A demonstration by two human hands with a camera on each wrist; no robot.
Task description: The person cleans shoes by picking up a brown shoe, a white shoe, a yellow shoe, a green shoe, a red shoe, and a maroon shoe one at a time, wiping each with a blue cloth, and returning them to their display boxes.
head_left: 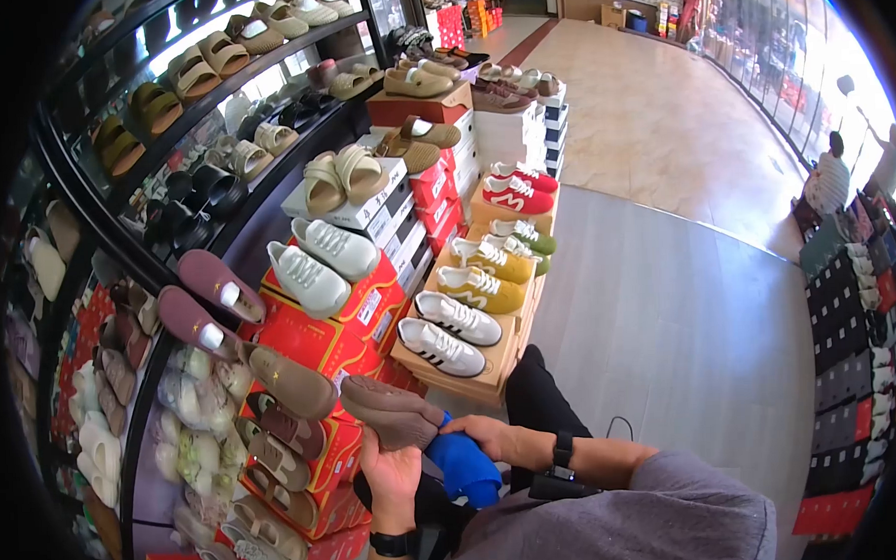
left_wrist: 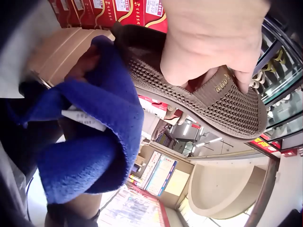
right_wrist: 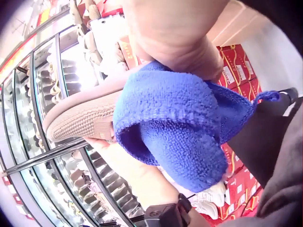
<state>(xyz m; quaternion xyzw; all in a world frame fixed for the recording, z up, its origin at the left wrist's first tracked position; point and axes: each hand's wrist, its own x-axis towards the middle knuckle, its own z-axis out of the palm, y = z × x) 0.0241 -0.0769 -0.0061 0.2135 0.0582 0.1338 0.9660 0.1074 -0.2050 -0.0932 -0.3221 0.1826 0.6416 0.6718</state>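
Observation:
My left hand grips a brown knit slip-on shoe, its sole turned upward in the head view. In the left wrist view, the thumb and fingers of that hand reach into the opening of the shoe, which has woven texture and small gold lettering. A blue terry cloth is bunched in my right hand at the heel end of the shoe. Folds of the cloth hang down in the right wrist view and hide most of the right fingers. A white label shows on the cloth.
Red shoeboxes bearing shoes stand at the left, beside a glass shelf rack. White sneakers with black stripes and yellow sneakers sit on a cardboard box row ahead. More stacked boxes line the right.

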